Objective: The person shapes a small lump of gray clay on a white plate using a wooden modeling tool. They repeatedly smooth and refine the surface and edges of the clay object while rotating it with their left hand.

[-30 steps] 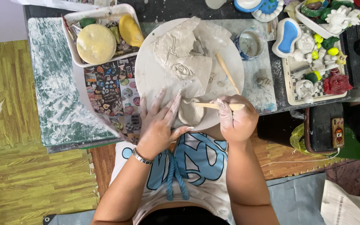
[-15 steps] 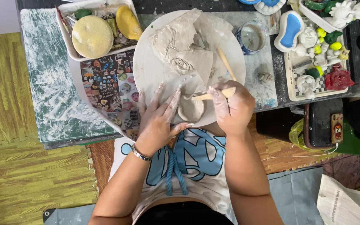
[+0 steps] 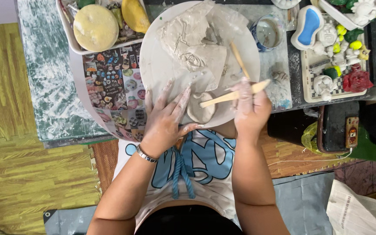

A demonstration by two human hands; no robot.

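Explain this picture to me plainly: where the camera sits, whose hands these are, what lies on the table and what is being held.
The camera is worn on a person's head and looks straight down, so you see their own arms and lap. There is no machine, only two bare hands smeared with clay. The left hand lies flat on a round white board, beside a small clay piece. The right hand has a closed grip on a wooden stick whose tip touches that piece. A second stick and slabs of clay also lie on the board. Around it are a tray with yellow sponges, a cup of water and a tray of small figures.
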